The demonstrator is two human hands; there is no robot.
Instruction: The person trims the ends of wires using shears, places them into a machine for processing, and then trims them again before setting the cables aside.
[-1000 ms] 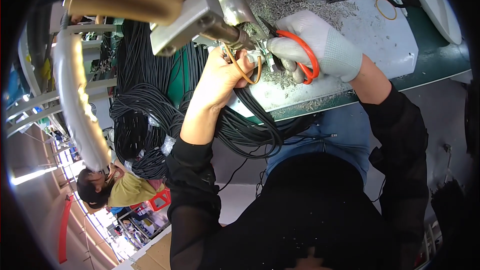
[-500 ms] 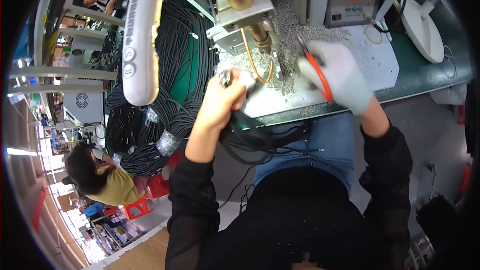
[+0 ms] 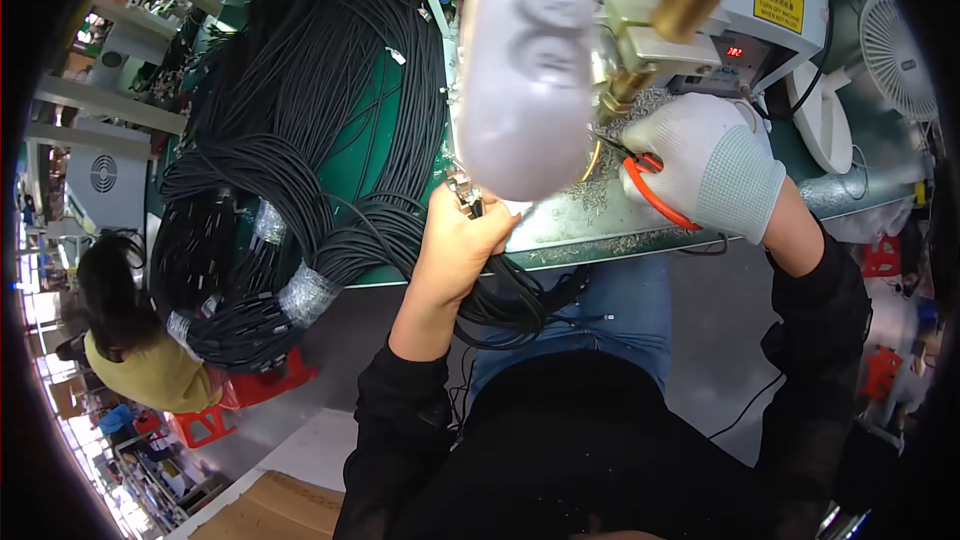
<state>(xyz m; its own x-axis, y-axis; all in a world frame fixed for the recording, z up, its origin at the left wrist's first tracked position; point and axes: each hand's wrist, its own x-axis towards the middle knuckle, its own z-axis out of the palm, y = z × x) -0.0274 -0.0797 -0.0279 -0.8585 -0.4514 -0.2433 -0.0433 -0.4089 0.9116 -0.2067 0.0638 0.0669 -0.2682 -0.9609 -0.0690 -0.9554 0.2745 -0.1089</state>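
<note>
My bare left hand is closed around a bunch of black cables. Metal connectors at the cable ends stick out above its thumb and fingers. The cables droop from the fist over the table edge toward my lap. In a white knit glove, my right hand grips pliers with red-orange handles. Their dark jaws point left, toward the machine, and their tips are hard to make out. Small metal scraps litter the light plate between both hands.
A pale elongated hanging object blocks part of the machine. Behind my right hand stands a control box with a red display; a fan is further right. Coiled black cables cover the left table. A seated person is at left.
My view has shifted, so the hanging object now covers the middle of the machine. The connectors in my left hand show more clearly. My right hand still holds the pliers.
</note>
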